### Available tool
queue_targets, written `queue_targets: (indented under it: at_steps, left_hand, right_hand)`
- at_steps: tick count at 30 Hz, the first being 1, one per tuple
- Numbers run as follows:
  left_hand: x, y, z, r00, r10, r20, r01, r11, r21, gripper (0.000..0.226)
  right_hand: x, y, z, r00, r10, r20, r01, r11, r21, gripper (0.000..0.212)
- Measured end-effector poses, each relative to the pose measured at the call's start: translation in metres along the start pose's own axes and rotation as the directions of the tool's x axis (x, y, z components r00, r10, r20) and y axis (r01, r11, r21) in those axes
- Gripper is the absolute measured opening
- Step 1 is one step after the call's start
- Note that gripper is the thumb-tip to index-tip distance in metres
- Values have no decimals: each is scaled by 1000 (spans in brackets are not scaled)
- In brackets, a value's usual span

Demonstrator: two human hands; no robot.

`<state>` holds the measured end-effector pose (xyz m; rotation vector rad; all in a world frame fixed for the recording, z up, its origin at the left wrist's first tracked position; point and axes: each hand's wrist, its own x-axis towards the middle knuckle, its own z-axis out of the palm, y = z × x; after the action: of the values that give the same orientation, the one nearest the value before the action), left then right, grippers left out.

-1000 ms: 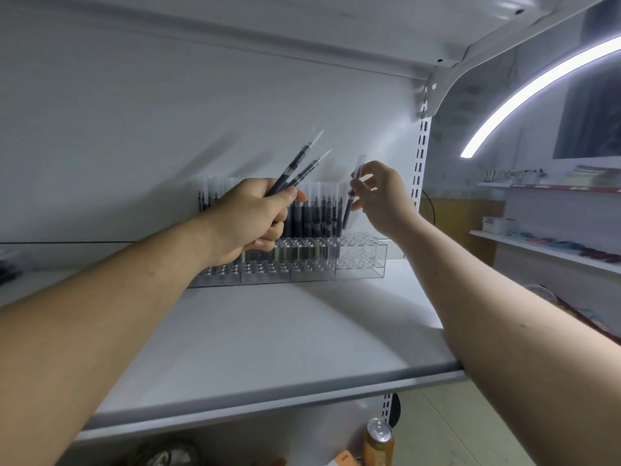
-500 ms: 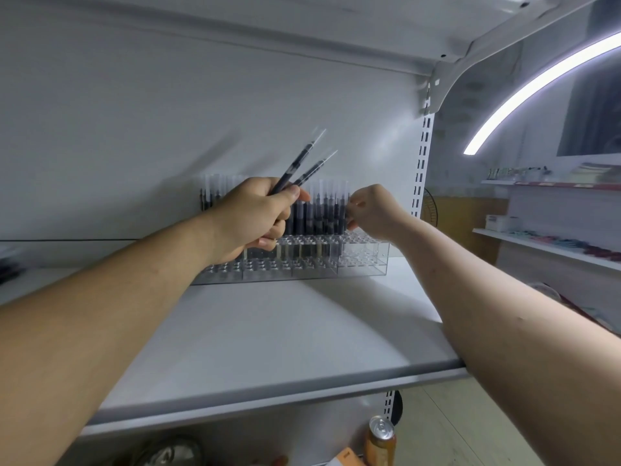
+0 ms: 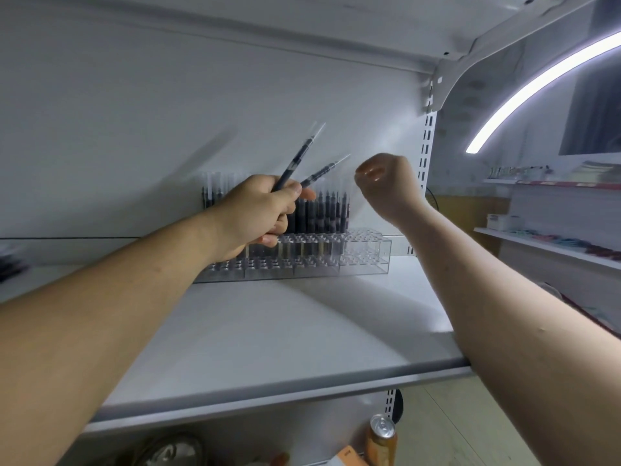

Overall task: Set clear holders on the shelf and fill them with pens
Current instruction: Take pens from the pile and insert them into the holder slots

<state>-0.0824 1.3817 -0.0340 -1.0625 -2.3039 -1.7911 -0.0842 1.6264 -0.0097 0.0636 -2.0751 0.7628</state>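
Note:
A clear tiered pen holder [image 3: 364, 255] stands at the back of the white shelf [image 3: 285, 334]. Several dark pens [image 3: 327, 215] with clear caps stand upright in its rear rows. My left hand [image 3: 258, 213] hovers in front of the holder and grips two dark pens [image 3: 297, 159] that point up and to the right. My right hand [image 3: 386, 183] is raised above the holder's right end, fingers curled, with nothing seen in it. The holder's front rows and right end hold no pens.
The shelf's upright with slots [image 3: 425, 153] rises at the right. A drink can [image 3: 381, 438] stands below the shelf edge. Further shelves [image 3: 551, 243] with goods lie at the far right, under a curved light strip [image 3: 537, 82].
My right hand set its pen into the holder's rear row, let go of it and rose back up, curled. My left hand stayed in place with its two pens.

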Motion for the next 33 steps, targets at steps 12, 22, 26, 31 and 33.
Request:
queue_targets:
  at_steps: [12,22,26,31,33]
  left_hand:
    - [0,2,0,998,56,1,-56,997,49,27]
    - [-1,4,2,999,27,-32,-26,1000,7,26]
    - [-1,3,0,999,27,-35,-26,999,34,27]
    - [0,0,-3,996,51,-77,-43,994,102,23]
    - [1,0,-3,992,67,-109,-54,992,118,21]
  right_hand:
    - [-8,-21,-5,924,-83,374,-237,643,728,8]
    - [-9,-26,-5,925,-75,373,-292,489,822,11]
    - [-3,-24,-8,971,66,231,-234,487,842,13]
    - [5,-9,-5,996,79,-43,-49,877,479,14]
    - [6,-2,-2,997,28,-70,-6,954,301,18]
